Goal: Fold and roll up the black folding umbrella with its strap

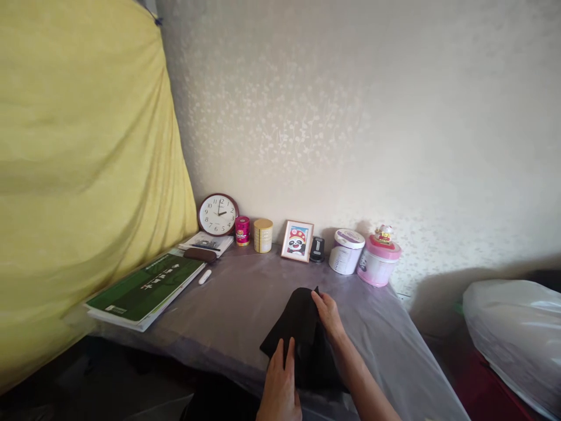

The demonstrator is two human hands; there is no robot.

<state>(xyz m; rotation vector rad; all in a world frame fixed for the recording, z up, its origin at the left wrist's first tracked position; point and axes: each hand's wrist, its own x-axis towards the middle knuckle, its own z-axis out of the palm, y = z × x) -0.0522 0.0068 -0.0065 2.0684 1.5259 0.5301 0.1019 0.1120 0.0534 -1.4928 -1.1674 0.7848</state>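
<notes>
A piece of black cloth [302, 327] stands partly raised over the front of the table, its top rounded and its lower left corner pointed. My right hand [328, 313] pinches its upper right edge between thumb and fingers. Against its lower left part rests my left hand [280, 374], two fingers stretched out and spread apart, the other fingers mostly hidden. What kind of cloth article this is, I cannot tell.
On the grey-covered table [236, 298], a green book [153, 286] lies left, near a white stick-shaped object [204, 277]. A clock [218, 214], pink can [242, 231], yellow tin [263, 236], panda picture frame [297, 241], white tub [347, 252] and pink tub [377, 263] line the wall.
</notes>
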